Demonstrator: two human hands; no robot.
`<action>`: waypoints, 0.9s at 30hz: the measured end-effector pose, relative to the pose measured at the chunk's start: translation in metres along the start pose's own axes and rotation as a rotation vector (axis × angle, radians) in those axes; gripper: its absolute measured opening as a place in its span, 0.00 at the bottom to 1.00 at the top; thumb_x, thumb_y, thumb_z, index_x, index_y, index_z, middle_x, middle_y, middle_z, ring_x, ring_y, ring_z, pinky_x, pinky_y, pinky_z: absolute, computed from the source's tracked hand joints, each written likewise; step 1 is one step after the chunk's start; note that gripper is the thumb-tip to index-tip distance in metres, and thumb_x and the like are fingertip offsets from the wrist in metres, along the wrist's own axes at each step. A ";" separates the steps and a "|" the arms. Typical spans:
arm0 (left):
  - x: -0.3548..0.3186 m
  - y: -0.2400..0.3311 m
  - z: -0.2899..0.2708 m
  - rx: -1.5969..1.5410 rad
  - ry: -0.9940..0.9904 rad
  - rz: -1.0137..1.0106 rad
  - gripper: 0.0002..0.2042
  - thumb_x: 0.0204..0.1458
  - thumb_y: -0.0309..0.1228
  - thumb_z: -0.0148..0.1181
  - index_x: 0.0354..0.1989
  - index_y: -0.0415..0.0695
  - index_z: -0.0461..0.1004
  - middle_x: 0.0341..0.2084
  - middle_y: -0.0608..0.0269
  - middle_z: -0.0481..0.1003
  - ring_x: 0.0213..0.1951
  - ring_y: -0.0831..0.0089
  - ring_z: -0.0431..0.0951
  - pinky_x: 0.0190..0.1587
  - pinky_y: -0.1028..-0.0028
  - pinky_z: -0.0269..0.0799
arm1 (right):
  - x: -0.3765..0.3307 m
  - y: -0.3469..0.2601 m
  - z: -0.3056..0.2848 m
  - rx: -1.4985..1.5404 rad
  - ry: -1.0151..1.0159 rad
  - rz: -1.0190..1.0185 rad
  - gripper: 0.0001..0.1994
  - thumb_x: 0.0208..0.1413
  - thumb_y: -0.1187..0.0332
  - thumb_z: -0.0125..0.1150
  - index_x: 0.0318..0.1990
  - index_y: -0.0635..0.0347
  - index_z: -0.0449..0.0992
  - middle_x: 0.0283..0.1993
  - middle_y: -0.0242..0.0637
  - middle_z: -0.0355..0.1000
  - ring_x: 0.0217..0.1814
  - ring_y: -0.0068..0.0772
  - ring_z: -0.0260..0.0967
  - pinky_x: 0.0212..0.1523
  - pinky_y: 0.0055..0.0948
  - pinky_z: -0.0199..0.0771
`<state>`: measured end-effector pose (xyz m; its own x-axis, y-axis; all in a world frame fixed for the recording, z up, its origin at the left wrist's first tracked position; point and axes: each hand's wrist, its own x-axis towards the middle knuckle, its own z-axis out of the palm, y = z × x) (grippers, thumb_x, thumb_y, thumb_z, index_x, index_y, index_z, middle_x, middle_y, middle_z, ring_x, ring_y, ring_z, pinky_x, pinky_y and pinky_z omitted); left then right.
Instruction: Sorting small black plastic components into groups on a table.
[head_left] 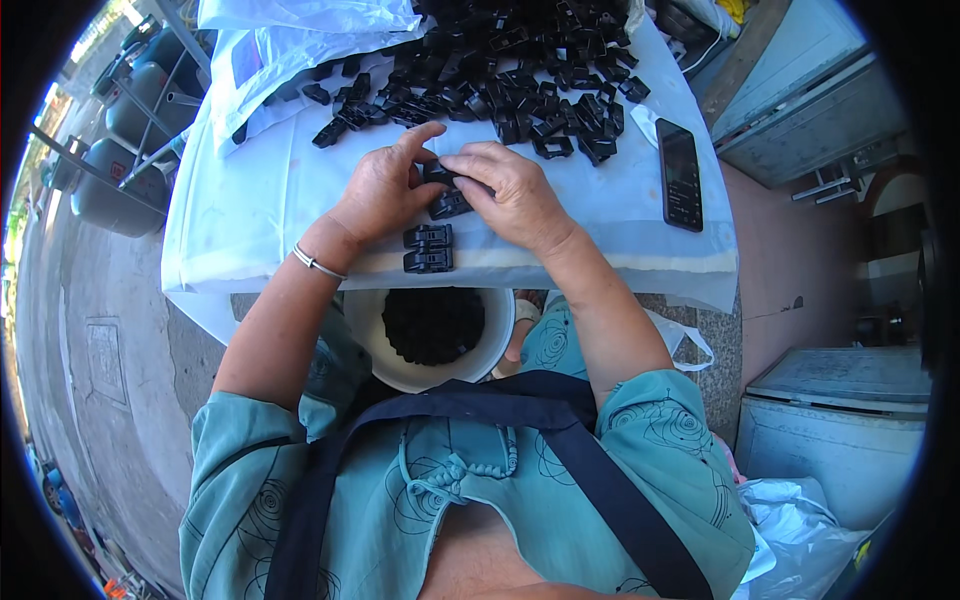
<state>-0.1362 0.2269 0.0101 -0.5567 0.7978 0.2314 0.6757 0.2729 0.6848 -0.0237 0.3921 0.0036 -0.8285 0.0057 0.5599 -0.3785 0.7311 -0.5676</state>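
Observation:
Both hands meet over the front of a white-covered table (250, 200). My left hand (385, 185) and my right hand (515, 195) together pinch a small black plastic clip part (440, 172); another black part (450, 205) shows just below the fingers. Two assembled black clips (428, 248) lie at the table's front edge, near my wrists. A large heap of loose black clip parts (500, 70) covers the far side of the table. Below the table edge, between my arms, stands a white bucket (365, 335) holding several black pieces (433, 325).
A black phone (681, 174) lies on the table's right side. White plastic bags (290, 30) sit at the table's far left. Grey gas cylinders (115, 150) stand on the floor at left. Grey-white boxes (840, 420) and a plastic bag (800, 530) are at right.

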 end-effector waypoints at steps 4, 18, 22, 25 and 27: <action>0.001 0.000 0.000 -0.011 -0.036 -0.020 0.35 0.40 0.26 0.69 0.61 0.48 0.63 0.36 0.54 0.79 0.29 0.63 0.78 0.36 0.68 0.77 | 0.001 -0.002 0.002 -0.087 -0.031 0.021 0.15 0.50 0.76 0.63 0.47 0.58 0.79 0.46 0.42 0.73 0.44 0.41 0.74 0.45 0.32 0.75; 0.022 -0.021 -0.018 0.442 0.190 0.075 0.16 0.51 0.27 0.57 0.50 0.45 0.73 0.47 0.55 0.73 0.44 0.54 0.77 0.48 0.63 0.74 | -0.008 0.000 -0.043 -0.638 0.083 0.168 0.16 0.50 0.72 0.56 0.48 0.59 0.76 0.47 0.41 0.73 0.52 0.43 0.69 0.50 0.43 0.68; 0.036 0.000 -0.005 0.548 0.101 0.014 0.16 0.51 0.29 0.59 0.49 0.46 0.72 0.44 0.55 0.74 0.43 0.52 0.76 0.44 0.61 0.74 | -0.016 0.026 -0.053 -0.793 -0.019 0.342 0.16 0.50 0.73 0.58 0.48 0.60 0.76 0.49 0.43 0.72 0.51 0.45 0.68 0.49 0.42 0.69; 0.026 0.008 0.001 0.177 0.165 0.039 0.17 0.51 0.29 0.62 0.51 0.46 0.72 0.41 0.49 0.74 0.39 0.54 0.78 0.43 0.64 0.75 | -0.016 0.027 -0.047 -0.567 -0.062 0.262 0.16 0.50 0.72 0.58 0.49 0.60 0.75 0.50 0.43 0.71 0.50 0.44 0.68 0.49 0.41 0.70; 0.027 0.007 -0.001 -0.068 0.111 -0.067 0.18 0.50 0.30 0.63 0.51 0.46 0.72 0.39 0.49 0.75 0.37 0.56 0.78 0.43 0.65 0.75 | -0.013 0.019 -0.045 -0.346 -0.122 0.287 0.15 0.53 0.71 0.59 0.49 0.61 0.75 0.49 0.43 0.70 0.48 0.43 0.70 0.49 0.37 0.71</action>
<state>-0.1473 0.2493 0.0218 -0.6522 0.7136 0.2557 0.6027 0.2835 0.7459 -0.0020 0.4366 0.0129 -0.9299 0.1760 0.3229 0.0159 0.8964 -0.4429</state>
